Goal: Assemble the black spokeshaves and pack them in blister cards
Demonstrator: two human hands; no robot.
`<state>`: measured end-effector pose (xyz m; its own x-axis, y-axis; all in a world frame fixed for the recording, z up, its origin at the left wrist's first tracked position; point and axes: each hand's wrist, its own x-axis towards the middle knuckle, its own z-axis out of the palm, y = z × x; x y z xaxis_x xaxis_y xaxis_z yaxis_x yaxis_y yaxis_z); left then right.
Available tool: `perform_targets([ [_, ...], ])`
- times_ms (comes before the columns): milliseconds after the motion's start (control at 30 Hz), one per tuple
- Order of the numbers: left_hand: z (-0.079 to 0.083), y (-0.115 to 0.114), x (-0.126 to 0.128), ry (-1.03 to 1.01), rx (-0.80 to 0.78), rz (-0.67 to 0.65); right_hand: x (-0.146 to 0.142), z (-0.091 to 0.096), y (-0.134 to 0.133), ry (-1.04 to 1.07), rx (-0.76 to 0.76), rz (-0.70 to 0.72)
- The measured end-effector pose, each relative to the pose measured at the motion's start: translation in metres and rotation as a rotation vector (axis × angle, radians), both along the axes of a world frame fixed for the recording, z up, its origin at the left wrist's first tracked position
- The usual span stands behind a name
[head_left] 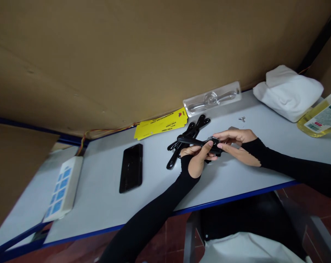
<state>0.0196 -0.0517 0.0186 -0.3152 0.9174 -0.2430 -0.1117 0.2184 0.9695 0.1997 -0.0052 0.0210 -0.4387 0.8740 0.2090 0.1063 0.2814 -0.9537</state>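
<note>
A black spokeshave is held just above the table, one handle pointing left. My left hand is closed around its middle, with the thumb pressed on top. Against the tool's right part, the fingers and thumb of my right hand are pinched. A small shiny metal part shows at the tool's middle, half covered by fingers. Beside and behind my left hand, several more black spokeshaves lie in a crossed pile. A small silver wing-shaped screw rests on the table beyond my right hand.
Yellow printed cards and a clear plastic blister tray lie along the back wall. A black phone and a white power strip are at left. At right are a white cloth bundle and a bottle of yellow liquid.
</note>
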Motion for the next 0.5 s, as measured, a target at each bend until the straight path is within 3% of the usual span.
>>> perform_targets([
  [500,0.0089,0.0019,0.005,-0.119,-0.01,0.063,-0.0066,0.0053,-0.0046,0.106,-0.117,-0.032],
])
